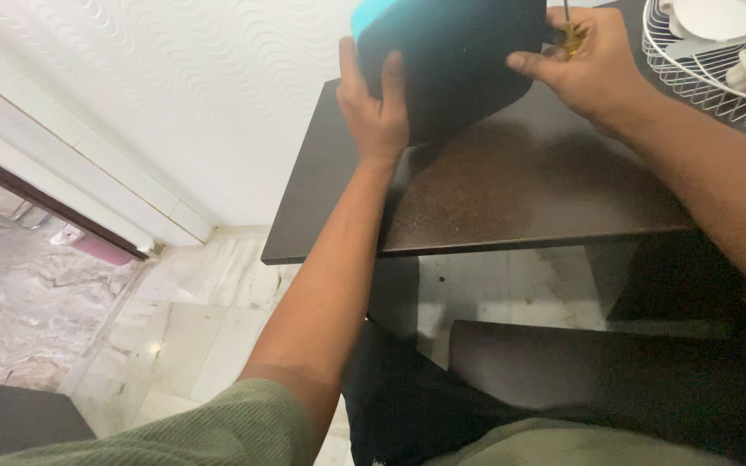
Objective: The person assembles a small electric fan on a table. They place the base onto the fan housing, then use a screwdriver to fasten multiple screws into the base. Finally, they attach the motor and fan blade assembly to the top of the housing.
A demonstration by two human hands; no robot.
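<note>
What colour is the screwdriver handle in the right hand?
Translucent yellow screwdriver handle, seen in the head view.

soft indoor light, slight motion blur, edges bent by wide lens.

Dark, teal-edged case [455,60], tilted, held aloft

left hand [375,108] grips dark box [455,60] | right hand [589,69] holds screwdriver [570,36]
</note>
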